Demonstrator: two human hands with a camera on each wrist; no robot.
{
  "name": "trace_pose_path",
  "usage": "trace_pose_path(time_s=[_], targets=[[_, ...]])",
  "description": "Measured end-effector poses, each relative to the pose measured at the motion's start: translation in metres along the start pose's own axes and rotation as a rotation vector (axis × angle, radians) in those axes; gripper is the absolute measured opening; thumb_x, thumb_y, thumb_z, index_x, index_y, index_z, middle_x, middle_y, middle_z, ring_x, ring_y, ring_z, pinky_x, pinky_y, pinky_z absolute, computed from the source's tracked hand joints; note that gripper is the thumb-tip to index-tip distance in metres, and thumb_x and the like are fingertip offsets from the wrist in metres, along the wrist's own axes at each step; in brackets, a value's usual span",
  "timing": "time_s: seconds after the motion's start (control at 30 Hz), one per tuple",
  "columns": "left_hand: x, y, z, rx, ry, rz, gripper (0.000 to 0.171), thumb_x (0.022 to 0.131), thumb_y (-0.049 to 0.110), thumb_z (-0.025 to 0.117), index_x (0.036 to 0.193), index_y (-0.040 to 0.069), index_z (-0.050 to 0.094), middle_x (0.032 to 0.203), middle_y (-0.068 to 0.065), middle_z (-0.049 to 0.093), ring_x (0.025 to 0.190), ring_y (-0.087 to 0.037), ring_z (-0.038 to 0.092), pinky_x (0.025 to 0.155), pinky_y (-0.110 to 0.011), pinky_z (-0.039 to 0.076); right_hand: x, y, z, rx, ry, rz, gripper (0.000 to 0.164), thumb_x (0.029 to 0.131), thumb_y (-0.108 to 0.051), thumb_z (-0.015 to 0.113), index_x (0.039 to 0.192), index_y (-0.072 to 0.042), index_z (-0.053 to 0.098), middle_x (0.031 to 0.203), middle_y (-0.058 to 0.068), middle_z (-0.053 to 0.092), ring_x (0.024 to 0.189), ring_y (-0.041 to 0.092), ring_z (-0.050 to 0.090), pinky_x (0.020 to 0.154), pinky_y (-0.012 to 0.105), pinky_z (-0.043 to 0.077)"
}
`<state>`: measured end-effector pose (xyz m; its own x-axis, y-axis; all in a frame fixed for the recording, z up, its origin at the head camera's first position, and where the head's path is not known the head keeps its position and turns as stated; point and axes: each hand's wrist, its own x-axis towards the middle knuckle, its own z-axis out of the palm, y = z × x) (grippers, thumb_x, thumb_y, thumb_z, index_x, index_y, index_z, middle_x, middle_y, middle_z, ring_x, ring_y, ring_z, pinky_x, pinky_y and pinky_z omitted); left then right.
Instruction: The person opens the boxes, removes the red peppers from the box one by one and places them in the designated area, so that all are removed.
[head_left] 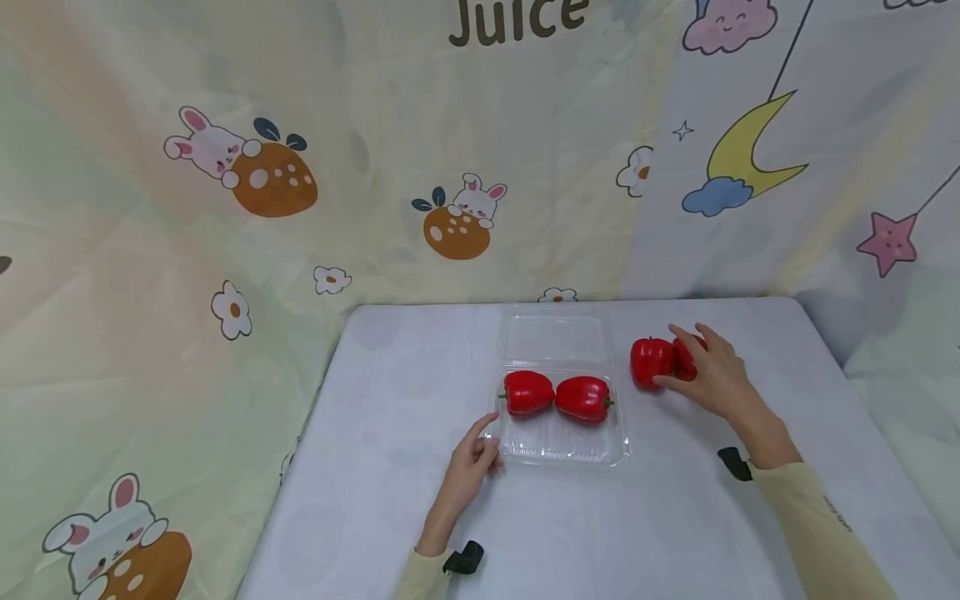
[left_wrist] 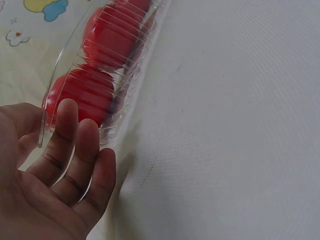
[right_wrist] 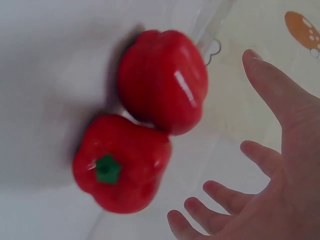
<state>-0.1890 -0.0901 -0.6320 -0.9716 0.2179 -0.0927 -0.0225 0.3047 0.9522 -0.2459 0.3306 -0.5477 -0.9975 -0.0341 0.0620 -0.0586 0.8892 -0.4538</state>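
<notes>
Two red bell peppers [head_left: 528, 393] lie end to end in the clear plastic container [head_left: 562, 450], which has its lid [head_left: 556, 337] folded back on the table. At the container's left edge is my left hand [head_left: 468, 467], its index fingertip right at the rim and the other fingers loosely bent. Two more bell peppers [head_left: 651, 363] stand side by side to the right of the container. Over them reaches my right hand [head_left: 712, 371], fingers and thumb spread, partly covering the farther-right pepper [right_wrist: 122, 162]. That pepper's green stem shows in the right wrist view, with space between hand and peppers.
All of this rests on a table with a white cloth [head_left: 360, 483]. A printed curtain [head_left: 375, 125] hangs behind the table's back edge and along its left side. Dark straps [head_left: 465, 557] sit at both wrists, beside the pale yellow sleeves.
</notes>
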Motion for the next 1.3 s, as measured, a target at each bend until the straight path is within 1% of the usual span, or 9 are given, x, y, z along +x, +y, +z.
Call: trace_pose_path(time_s=[0.1,0.23,0.33,0.57,0.73,0.87,1.1,1.23,1.3], targets=[[0.000,-0.001,0.000,0.000,-0.001,0.007,0.046,0.104,0.026,0.056,0.148,0.032,0.046,0.078,-0.007,0.066,0.071,-0.016,0.061,0.068,-0.026,0.055,0.002,-0.014,-0.001,-0.012,-0.022,-0.031,0.100,0.077,-0.034,0.085,0.157,-0.012,0.028,0.154,0.035,0.020,0.139,0.059,0.022,0.100,0.082,0.029],[0.000,-0.001,0.000,-0.007,-0.004,0.008,0.046,0.104,0.026,0.055,0.148,0.033,0.046,0.080,-0.010,0.067,0.071,-0.014,0.060,0.068,-0.026,0.055,0.004,-0.031,-0.002,-0.037,-0.070,-0.066,0.103,0.075,-0.035,0.087,0.157,-0.015,0.027,0.156,0.033,0.020,0.139,0.057,0.024,0.096,0.078,0.037],[0.001,-0.001,-0.001,-0.007,-0.005,0.003,0.046,0.104,0.026,0.055,0.148,0.033,0.046,0.081,-0.012,0.067,0.071,-0.014,0.060,0.068,-0.025,0.055,0.006,-0.041,-0.001,-0.059,-0.118,-0.098,0.107,0.072,-0.035,0.088,0.158,-0.018,0.026,0.158,0.031,0.020,0.140,0.055,0.024,0.094,0.077,0.040],[0.001,0.001,-0.001,0.000,-0.005,0.002,0.046,0.104,0.024,0.055,0.148,0.033,0.046,0.081,-0.011,0.067,0.070,-0.013,0.059,0.068,-0.023,0.054,0.007,-0.069,0.009,-0.075,-0.181,-0.257,0.103,0.074,-0.034,0.088,0.158,-0.022,0.028,0.159,0.026,0.024,0.143,0.050,0.025,0.104,0.078,0.031],[0.000,0.001,-0.003,0.000,-0.007,0.020,0.045,0.105,0.026,0.055,0.148,0.029,0.046,0.080,-0.012,0.067,0.070,-0.014,0.060,0.067,-0.024,0.054,0.007,-0.099,0.022,-0.073,-0.244,-0.359,0.103,0.072,-0.034,0.089,0.157,-0.027,0.031,0.159,0.020,0.029,0.145,0.043,0.028,0.106,0.074,0.034],[0.000,0.001,-0.003,-0.008,-0.006,0.011,0.045,0.104,0.027,0.055,0.148,0.029,0.047,0.080,-0.012,0.067,0.070,-0.015,0.060,0.067,-0.024,0.054,0.008,-0.121,0.033,-0.070,-0.292,-0.421,0.100,0.072,-0.035,0.089,0.156,-0.031,0.035,0.159,0.016,0.033,0.146,0.039,0.029,0.108,0.071,0.035],[0.000,0.002,-0.003,-0.029,-0.002,0.018,0.046,0.103,0.025,0.058,0.147,0.027,0.048,0.082,-0.018,0.068,0.071,-0.023,0.061,0.067,-0.025,0.054,0.017,-0.153,0.052,-0.175,-0.367,-0.563,0.096,0.073,-0.030,0.089,0.154,-0.032,0.036,0.157,0.015,0.039,0.145,0.039,0.032,0.111,0.066,0.035],[0.000,0.000,-0.003,-0.033,-0.008,0.023,0.046,0.103,0.025,0.057,0.148,0.025,0.048,0.082,-0.017,0.068,0.071,-0.020,0.061,0.067,-0.025,0.054,0.023,-0.163,0.060,-0.246,-0.390,-0.626,0.096,0.074,-0.028,0.089,0.154,-0.033,0.036,0.153,0.014,0.044,0.143,0.038,0.036,0.110,0.062,0.039],[0.000,0.000,-0.003,-0.026,-0.012,0.020,0.046,0.104,0.025,0.056,0.149,0.025,0.047,0.081,-0.015,0.068,0.070,-0.016,0.060,0.067,-0.025,0.054,0.026,-0.166,0.063,-0.269,-0.399,-0.641,0.096,0.073,-0.027,0.089,0.153,-0.033,0.037,0.151,0.013,0.046,0.142,0.037,0.038,0.110,0.061,0.040]])
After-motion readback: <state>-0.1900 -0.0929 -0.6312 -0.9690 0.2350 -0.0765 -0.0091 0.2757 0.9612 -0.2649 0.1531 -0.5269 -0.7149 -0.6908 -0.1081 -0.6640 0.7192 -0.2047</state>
